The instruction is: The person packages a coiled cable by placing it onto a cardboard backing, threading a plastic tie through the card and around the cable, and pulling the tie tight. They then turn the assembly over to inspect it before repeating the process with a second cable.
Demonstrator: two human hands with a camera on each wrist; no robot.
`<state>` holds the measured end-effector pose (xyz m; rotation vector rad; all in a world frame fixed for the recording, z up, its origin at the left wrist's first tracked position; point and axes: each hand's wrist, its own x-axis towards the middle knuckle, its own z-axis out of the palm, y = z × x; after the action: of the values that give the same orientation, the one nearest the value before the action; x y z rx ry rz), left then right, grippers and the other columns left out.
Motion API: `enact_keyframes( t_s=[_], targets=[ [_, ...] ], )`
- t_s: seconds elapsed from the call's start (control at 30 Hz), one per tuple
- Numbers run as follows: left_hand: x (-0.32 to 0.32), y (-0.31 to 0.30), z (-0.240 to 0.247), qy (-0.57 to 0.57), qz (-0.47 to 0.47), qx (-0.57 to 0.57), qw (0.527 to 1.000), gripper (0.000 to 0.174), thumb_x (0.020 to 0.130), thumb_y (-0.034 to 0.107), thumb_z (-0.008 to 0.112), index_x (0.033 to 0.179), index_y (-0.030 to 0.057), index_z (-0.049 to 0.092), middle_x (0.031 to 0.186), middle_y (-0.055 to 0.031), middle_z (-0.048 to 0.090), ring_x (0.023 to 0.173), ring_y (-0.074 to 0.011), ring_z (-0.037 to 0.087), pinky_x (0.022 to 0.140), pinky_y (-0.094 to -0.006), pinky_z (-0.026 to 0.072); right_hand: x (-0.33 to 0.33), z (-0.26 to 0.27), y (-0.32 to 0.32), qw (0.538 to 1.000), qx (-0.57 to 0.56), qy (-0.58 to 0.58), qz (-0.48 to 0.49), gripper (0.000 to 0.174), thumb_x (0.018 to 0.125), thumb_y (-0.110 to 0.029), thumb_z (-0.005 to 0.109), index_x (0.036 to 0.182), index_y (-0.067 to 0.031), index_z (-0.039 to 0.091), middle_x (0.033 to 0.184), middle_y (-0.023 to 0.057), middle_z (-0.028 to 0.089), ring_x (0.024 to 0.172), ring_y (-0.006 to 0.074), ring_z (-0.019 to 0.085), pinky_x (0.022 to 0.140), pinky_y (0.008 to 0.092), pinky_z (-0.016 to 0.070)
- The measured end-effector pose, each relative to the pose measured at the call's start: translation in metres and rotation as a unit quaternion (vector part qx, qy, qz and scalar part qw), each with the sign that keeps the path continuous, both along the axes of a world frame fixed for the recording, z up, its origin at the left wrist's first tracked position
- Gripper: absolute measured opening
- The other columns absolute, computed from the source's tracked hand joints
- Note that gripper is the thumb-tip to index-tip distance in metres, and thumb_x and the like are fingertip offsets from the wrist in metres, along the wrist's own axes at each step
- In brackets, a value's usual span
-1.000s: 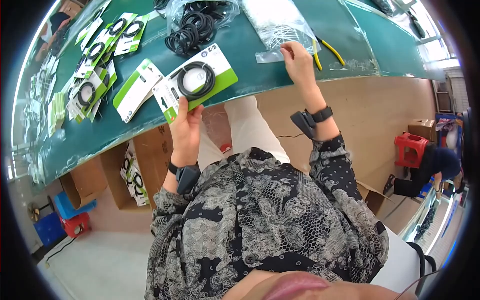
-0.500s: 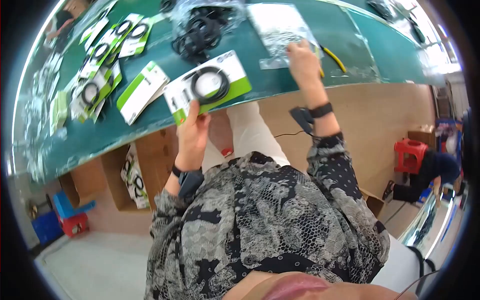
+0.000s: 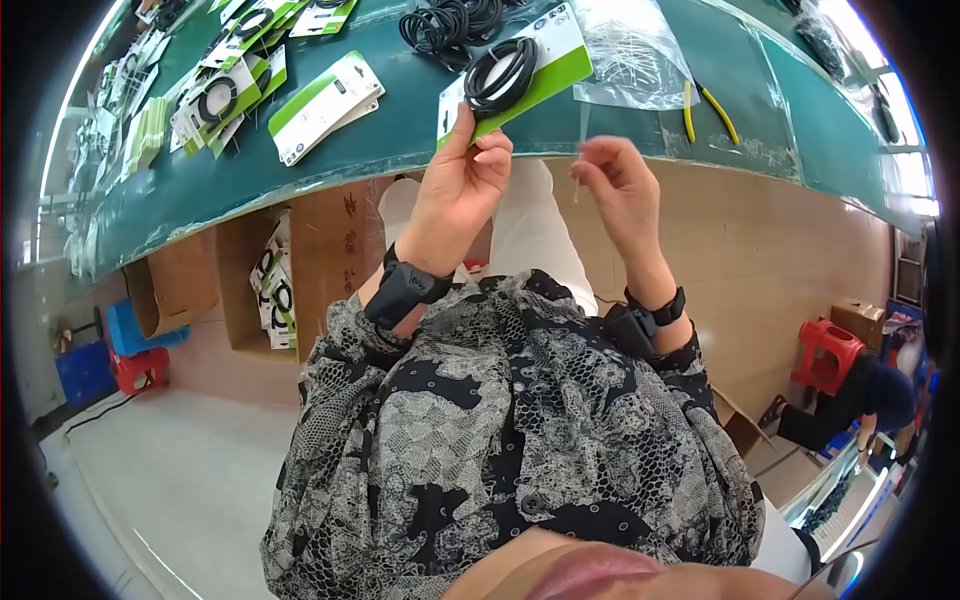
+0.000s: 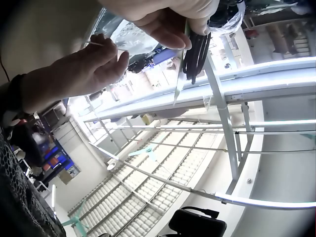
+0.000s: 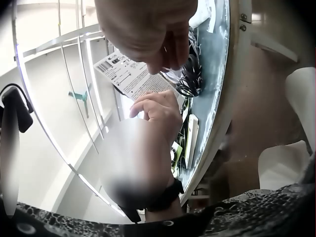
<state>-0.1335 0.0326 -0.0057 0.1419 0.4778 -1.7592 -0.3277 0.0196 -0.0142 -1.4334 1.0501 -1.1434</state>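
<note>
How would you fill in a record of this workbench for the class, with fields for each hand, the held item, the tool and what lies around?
Left hand: holds a white-and-green card near one end
On the card: coiled black cable
Right hand: pinches a thin pale strip
Tool: yellow-handled pliers, beside a clear bag of thin strips
Surface: green table
Also on it: flat cards, further carded cables

Red stool (image 3: 848, 346), cardboard box (image 3: 858, 321) — alongside; teal fan (image 4: 149, 150)
</note>
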Motion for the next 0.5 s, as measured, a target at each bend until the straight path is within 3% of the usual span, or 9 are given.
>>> enact_keyframes(
  t_s=[0.1, 0.2, 0.33, 0.4, 0.5],
  targets=[
    [0.001, 0.004, 0.0, -0.004, -0.025, -0.008, 1.0, 0.02, 0.091, 0.018, 0.06, 0.093, -0.0001, 0.053, 0.076, -0.0017, 0.045, 0.059, -0.0085, 0.044, 0.046, -0.0184, 0.0344, 0.009, 0.019, 0.005, 0.998, 0.002, 0.056, 0.02, 0.005, 0.082, 0.002, 0.063, 0.087, 0.0002, 0.065, 0.077, 0.0027, 0.063, 0.07, 0.0083, 0.058, 0.063, 0.0225, 0.047],
    [0.003, 0.007, -0.001, -0.029, -0.037, -0.021, 0.999, 0.02, 0.092, 0.02, 0.06, 0.091, 0.0015, 0.053, 0.073, -0.0012, 0.045, 0.055, -0.0071, 0.041, 0.044, -0.0185, 0.0317, 0.013, 0.033, 0.005, 0.966, -0.173, 0.19, 0.007, 0.007, 0.079, 0.004, 0.065, 0.085, -0.0004, 0.066, 0.073, 0.0043, 0.06, 0.065, 0.0104, 0.057, 0.06, 0.0242, 0.0459],
    [0.003, 0.01, 0.003, -0.105, -0.023, -0.048, 0.993, 0.018, 0.092, 0.023, 0.06, 0.088, 0.0063, 0.054, 0.07, -0.0005, 0.049, 0.052, -0.006, 0.038, 0.042, -0.0186, 0.027, 0.019, 0.031, 0.0, 0.932, -0.278, 0.231, -0.019, 0.01, 0.077, 0.004, 0.065, 0.086, -0.0008, 0.066, 0.072, 0.0055, 0.058, 0.063, 0.0126, 0.056, 0.06, 0.0242, 0.0454],
    [0.001, 0.01, 0.008, -0.165, -0.001, -0.062, 0.984, 0.019, 0.091, 0.024, 0.06, 0.087, 0.007, 0.054, 0.069, 0.0002, 0.048, 0.049, -0.0055, 0.035, 0.042, -0.0185, 0.0246, 0.019, 0.026, -0.003, 0.932, -0.279, 0.232, -0.017, 0.01, 0.077, 0.004, 0.065, 0.086, -0.0009, 0.066, 0.072, 0.0053, 0.058, 0.063, 0.0127, 0.056, 0.06, 0.0241, 0.0454],
    [0.002, 0.009, 0.012, -0.168, 0.003, -0.052, 0.984, 0.018, 0.091, 0.025, 0.061, 0.087, 0.0077, 0.054, 0.068, 0.0009, 0.048, 0.048, -0.005, 0.035, 0.042, -0.0182, 0.0233, 0.018, 0.021, -0.006, 0.932, -0.276, 0.236, -0.012, 0.011, 0.078, 0.004, 0.065, 0.087, -0.0011, 0.066, 0.072, 0.0049, 0.058, 0.064, 0.0129, 0.056, 0.06, 0.0238, 0.0455]
  ],
)
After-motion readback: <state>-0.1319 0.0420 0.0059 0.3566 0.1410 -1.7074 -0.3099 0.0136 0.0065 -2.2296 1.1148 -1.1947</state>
